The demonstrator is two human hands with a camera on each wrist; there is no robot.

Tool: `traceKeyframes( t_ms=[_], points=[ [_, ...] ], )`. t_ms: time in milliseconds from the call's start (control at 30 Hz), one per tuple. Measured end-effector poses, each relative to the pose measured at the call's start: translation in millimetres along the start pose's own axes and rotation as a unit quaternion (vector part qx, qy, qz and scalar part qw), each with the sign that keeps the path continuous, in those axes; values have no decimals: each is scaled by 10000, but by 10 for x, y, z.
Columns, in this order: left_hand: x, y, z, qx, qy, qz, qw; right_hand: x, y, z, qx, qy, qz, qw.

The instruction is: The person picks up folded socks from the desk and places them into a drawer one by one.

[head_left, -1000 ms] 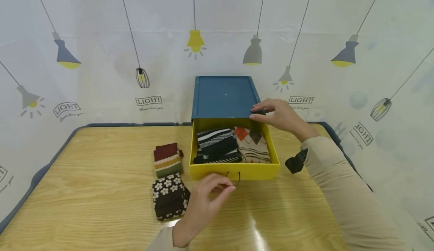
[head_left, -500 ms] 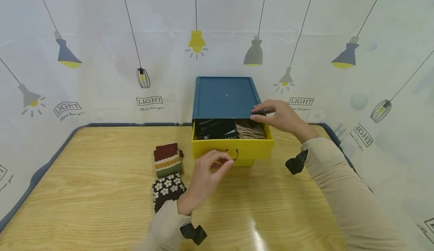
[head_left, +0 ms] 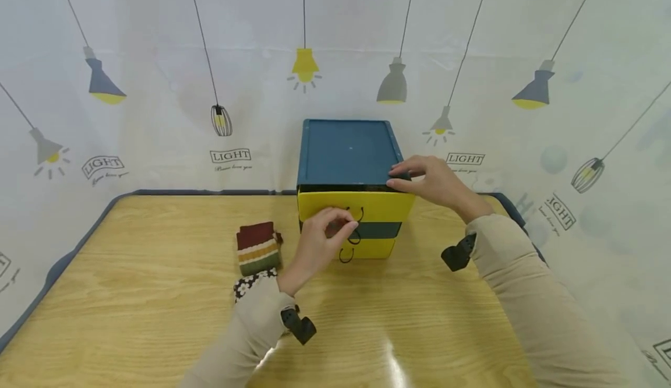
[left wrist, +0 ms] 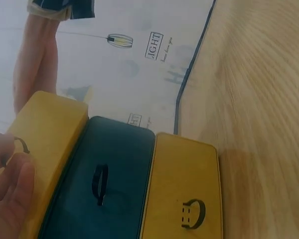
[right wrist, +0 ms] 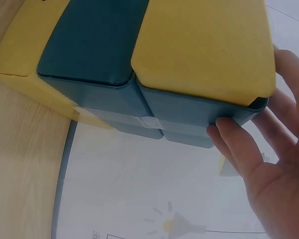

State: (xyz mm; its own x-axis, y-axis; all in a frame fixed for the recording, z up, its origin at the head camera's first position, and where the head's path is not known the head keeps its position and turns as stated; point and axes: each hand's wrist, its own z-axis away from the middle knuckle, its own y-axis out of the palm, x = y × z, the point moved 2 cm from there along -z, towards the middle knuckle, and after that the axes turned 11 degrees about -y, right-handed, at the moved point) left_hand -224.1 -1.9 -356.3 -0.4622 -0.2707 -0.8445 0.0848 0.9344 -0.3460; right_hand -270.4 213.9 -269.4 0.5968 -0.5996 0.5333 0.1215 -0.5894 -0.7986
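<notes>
A small chest of drawers with a blue top (head_left: 348,152) stands at the table's back edge. Its top yellow drawer (head_left: 390,206) is almost fully in, with a thin dark gap under the lid. My left hand (head_left: 322,237) pinches the black loop handle (left wrist: 23,144) on that drawer's front. At the chest's upper right front corner, my right hand (head_left: 431,181) grips the casing, thumb against the side and fingers over the top. Below sit a dark blue-green drawer (head_left: 385,230) and another yellow drawer (head_left: 374,249), both pushed in. The top drawer's contents are hidden.
Folded striped socks (head_left: 258,250) in maroon, mustard and green lie left of the chest on the wooden table (head_left: 131,277). Nearer, black socks with white flowers (head_left: 253,283) are mostly covered by my left sleeve. A lamp-print curtain (head_left: 173,102) hangs behind.
My left hand has pushed the top yellow drawer back into the chest, covering the folded black-and-white and argyle socks inside. The lower drawers have come into view. My right hand has stayed at the corner.
</notes>
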Motion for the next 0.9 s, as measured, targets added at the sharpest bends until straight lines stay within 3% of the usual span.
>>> traceKeyframes(
  t_ms=[233,500,700,900],
  points=[
    [75,-52,-130,150,-153,-286,9994,2,5,-4,49,-1,-74,10000],
    [66,-62,-162,278,-322,-265,9987,-12,-20,-7,124,4,-88,9999],
    [64,-76,-144,323,-455,-23,9984,-34,-13,-8,90,-89,-43,9999],
    [110,-96,-64,206,-544,532,9969,-34,-19,-1,102,-95,12,9999]
  ],
)
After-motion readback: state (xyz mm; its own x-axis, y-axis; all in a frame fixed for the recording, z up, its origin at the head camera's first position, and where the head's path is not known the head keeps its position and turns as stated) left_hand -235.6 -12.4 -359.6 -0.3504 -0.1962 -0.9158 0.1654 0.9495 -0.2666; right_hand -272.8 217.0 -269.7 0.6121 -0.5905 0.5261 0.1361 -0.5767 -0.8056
